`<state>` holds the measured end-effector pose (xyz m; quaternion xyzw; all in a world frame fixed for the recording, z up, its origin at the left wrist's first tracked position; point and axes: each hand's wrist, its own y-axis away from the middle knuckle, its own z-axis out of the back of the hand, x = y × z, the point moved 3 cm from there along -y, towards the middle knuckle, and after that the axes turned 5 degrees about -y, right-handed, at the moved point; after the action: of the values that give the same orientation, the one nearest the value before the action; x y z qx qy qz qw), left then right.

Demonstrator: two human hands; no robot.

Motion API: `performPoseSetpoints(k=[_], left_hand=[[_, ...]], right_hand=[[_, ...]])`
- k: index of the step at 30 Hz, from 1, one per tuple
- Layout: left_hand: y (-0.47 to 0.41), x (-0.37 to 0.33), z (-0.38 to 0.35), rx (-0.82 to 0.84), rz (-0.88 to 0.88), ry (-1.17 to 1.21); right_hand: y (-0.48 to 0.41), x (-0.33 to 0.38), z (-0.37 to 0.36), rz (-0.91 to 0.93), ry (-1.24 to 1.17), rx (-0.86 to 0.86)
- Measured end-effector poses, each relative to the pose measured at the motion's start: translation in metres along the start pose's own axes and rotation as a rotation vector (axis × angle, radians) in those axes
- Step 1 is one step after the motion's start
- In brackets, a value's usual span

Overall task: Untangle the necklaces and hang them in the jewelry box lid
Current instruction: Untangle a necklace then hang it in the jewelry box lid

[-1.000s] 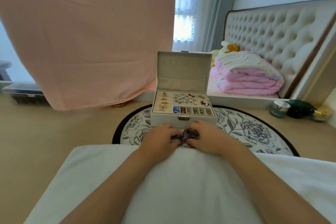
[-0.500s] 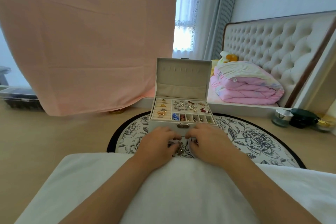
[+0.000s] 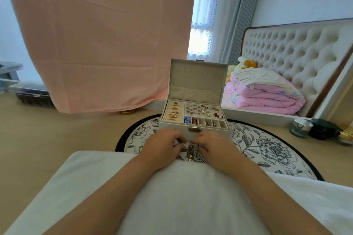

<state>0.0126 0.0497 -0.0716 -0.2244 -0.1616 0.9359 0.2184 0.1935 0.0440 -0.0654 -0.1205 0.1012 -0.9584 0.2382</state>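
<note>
A white jewelry box (image 3: 210, 133) stands open on the round floral rug (image 3: 267, 150). Its upright lid (image 3: 196, 80) shows a row of hooks with nothing hanging from them and a pocket below. The tray holds rings, earrings and small beads. Just in front of the box, my left hand (image 3: 162, 145) and my right hand (image 3: 214, 145) pinch a tangled bunch of necklaces (image 3: 190, 151) between their fingertips. The bunch hangs down between the hands, above the edge of a white cloth (image 3: 183, 196) that covers my lap.
A pink sheet (image 3: 99, 34) hangs at the left behind the box. A bed with a tufted headboard (image 3: 298, 57) and a folded pink quilt (image 3: 267, 91) stands at the right. Small jars (image 3: 301, 127) sit on the floor right of the rug. A storage bin (image 3: 30, 93) lies far left.
Both hands have lifted the necklace bunch off the cloth, and it now dangles between the fingertips. The view has tilted up a little.
</note>
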Motion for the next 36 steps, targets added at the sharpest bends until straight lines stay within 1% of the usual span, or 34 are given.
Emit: performPoseSetpoints(k=[3,7,11,13,14,16,19,24,25,27,29,30,32,36], left_hand=[[0.002,0.002,0.0,0.059,-0.055,0.015],[0.0,0.0,-0.005,0.133,-0.077,-0.063],[0.0,0.002,-0.005,0.07,-0.042,-0.135],[0.0,0.003,-0.004,0.031,-0.017,-0.17],[0.0,0.003,-0.003,0.014,0.002,-0.195],[0.0,0.005,-0.001,-0.017,0.041,-0.251],[-0.001,0.01,0.003,-0.045,0.099,-0.324],[-0.001,0.022,0.012,-0.049,0.226,-0.442],[-0.001,0.023,0.012,-0.059,0.21,-0.417],[-0.002,0.023,0.009,-0.068,0.107,-0.298],[-0.002,0.018,0.005,-0.005,-0.003,-0.2],[-0.002,0.015,0.003,0.049,-0.028,-0.186],[-0.004,0.016,0.001,0.111,-0.016,-0.2],[-0.007,0.023,0.004,0.109,0.052,-0.23]], right_hand=[[-0.001,-0.002,-0.007,0.03,0.015,0.048],[0.001,-0.004,0.001,0.019,0.079,0.018],[0.005,-0.011,0.008,-0.051,0.14,-0.007],[0.004,-0.01,0.007,-0.048,0.116,-0.037],[0.003,-0.007,0.004,-0.03,0.073,-0.033],[-0.001,-0.001,-0.003,0.016,0.019,0.033],[-0.005,-0.003,-0.007,0.012,0.02,0.068],[-0.004,-0.006,-0.006,-0.013,0.146,-0.042],[-0.004,-0.004,-0.006,-0.005,0.149,-0.078],[-0.004,-0.001,-0.007,0.014,0.073,-0.134],[-0.004,0.004,-0.007,0.012,-0.019,-0.122],[-0.004,0.007,-0.008,0.002,-0.034,-0.092],[-0.003,0.009,-0.01,-0.033,-0.034,-0.04],[0.001,0.007,-0.006,-0.108,-0.059,-0.032]])
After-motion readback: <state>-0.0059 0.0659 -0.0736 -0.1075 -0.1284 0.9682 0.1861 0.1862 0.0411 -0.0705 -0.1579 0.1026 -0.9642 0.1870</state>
